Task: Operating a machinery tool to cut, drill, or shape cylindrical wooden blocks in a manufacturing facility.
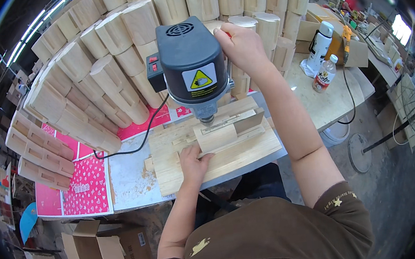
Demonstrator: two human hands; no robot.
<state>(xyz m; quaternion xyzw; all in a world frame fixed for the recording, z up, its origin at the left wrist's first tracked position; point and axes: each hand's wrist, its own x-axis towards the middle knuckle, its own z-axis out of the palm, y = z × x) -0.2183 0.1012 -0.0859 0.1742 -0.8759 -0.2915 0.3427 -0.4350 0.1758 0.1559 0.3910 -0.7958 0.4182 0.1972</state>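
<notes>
A bench drill press point(192, 61) with a dark blue-black housing stands before me, its chuck point(207, 119) low over a pale wooden block point(217, 137). The block lies in a wooden jig with a raised fence point(249, 120) behind it, on a flat wooden board point(172, 175). My left hand point(193, 165) grips the block's left end, thumb along its near side. My right hand point(243, 46) is closed round the feed handle on the press's right side; a bit of red shows at the fingers. The bit's tip is hidden.
Stacked wooden cylinders with slots point(118, 88) curve around the back and left. A black cord point(141, 145) crosses the table. At right stand a white flask point(320, 43) and a drink bottle point(324, 74). A cardboard box point(112, 251) sits below, a fan point(412, 105) at far right.
</notes>
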